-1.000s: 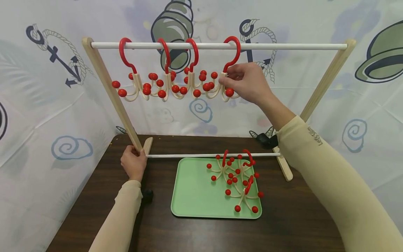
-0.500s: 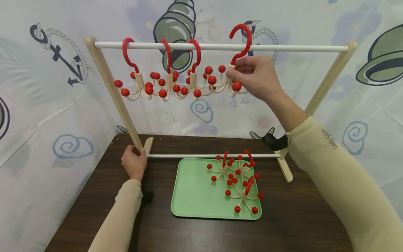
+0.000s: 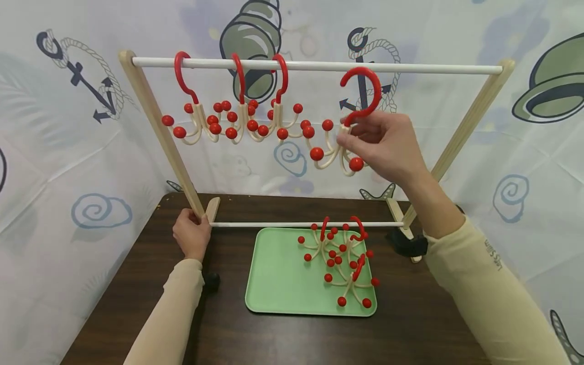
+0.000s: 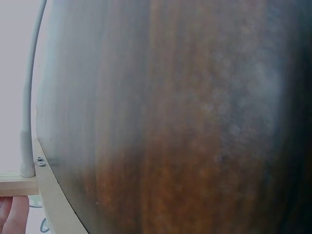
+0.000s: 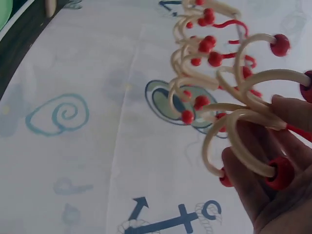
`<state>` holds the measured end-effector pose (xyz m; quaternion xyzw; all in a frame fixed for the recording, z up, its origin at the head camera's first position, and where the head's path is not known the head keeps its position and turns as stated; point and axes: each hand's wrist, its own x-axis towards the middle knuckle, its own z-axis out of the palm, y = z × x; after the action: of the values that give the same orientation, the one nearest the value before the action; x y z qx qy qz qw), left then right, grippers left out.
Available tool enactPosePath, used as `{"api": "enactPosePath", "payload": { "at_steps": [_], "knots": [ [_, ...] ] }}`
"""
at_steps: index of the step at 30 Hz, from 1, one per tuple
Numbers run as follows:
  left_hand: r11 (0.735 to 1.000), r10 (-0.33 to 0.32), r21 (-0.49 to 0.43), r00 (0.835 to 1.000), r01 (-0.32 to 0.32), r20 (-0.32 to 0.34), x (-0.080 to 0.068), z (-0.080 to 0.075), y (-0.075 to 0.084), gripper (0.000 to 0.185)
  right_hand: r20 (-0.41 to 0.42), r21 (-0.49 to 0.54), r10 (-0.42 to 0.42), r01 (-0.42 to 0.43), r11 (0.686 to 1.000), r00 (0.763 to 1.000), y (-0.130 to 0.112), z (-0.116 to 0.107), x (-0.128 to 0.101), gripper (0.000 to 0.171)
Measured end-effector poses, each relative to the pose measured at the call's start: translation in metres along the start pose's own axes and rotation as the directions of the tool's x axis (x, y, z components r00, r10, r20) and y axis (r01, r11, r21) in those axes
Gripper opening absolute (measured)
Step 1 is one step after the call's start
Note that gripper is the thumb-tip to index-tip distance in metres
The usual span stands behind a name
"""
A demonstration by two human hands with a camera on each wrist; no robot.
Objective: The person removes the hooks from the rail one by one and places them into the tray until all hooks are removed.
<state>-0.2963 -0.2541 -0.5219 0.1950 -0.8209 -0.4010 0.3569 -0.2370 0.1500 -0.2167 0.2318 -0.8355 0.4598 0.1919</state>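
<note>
Step in hand: your right hand (image 3: pixel 388 144) has the held hanger (image 3: pixel 352 118) off the white top rod (image 3: pixel 315 66). It looks like taking it down, roughly halfway through, with 3 hanging hangers (image 3: pixel 278 114) toward its 10 o'clock and 3 tray hangers (image 3: pixel 351 282) near its 6 o'clock.
Right fingers: closed in a pinch at the neck of the held hanger, its hook open toward 9 o'clock.
Left hand (image 3: pixel 192 235): fingers curled round the bottom of the left post (image 3: pixel 157 132), at 8 o'clock from the held hanger, apparently steadying the frame.
Next move: likely calls for you to draw the red balls clear of the nearest neighbour, then lower toward the green tray (image 3: pixel 278 279), barest at its 9 o'clock.
Red balls: at 9 o'clock from your pinch they crowd the neighbour's; you cannot tell whether they touch.
Tray hangers: overlapping from the tray's 12 to 4 o'clock; any interlocking is hard to make out.
Right wrist view: the hook is cut off at 3 o'clock; curled arms cover parts of the hanging hangers.
Left wrist view: mostly blurred worktop (image 4: pixel 161 117), your fingers only a sliver at 8 o'clock.
</note>
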Motion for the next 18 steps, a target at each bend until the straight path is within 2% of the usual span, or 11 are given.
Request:
{"api": "enactPosePath", "payload": {
  "at_steps": [6,12,16,18],
  "knots": [
    [1.0,0.014,0.002,1.0,-0.014,-0.019,0.0,-0.002,-0.002,0.016,0.073,0.072,0.064,-0.07,0.995,0.995,0.01,0.021,-0.049,0.028],
    [1.0,0.003,0.0,1.0,-0.003,-0.01,-0.001,-0.002,-0.003,0.016,0.138,0.135,0.227,-0.245,0.96,0.964,0.031,0.059,-0.099,0.026],
    [1.0,0.004,-0.004,1.0,-0.004,0.001,-0.002,-0.002,0.001,0.017,0.139,0.142,0.299,-0.318,0.938,0.944,0.041,0.086,-0.127,0.022],
    [1.0,-0.003,-0.004,1.0,0.003,0.0,-0.001,-0.002,0.001,0.016,0.117,0.107,0.331,-0.343,0.933,0.936,0.046,0.099,-0.138,0.021]
  ]
}}
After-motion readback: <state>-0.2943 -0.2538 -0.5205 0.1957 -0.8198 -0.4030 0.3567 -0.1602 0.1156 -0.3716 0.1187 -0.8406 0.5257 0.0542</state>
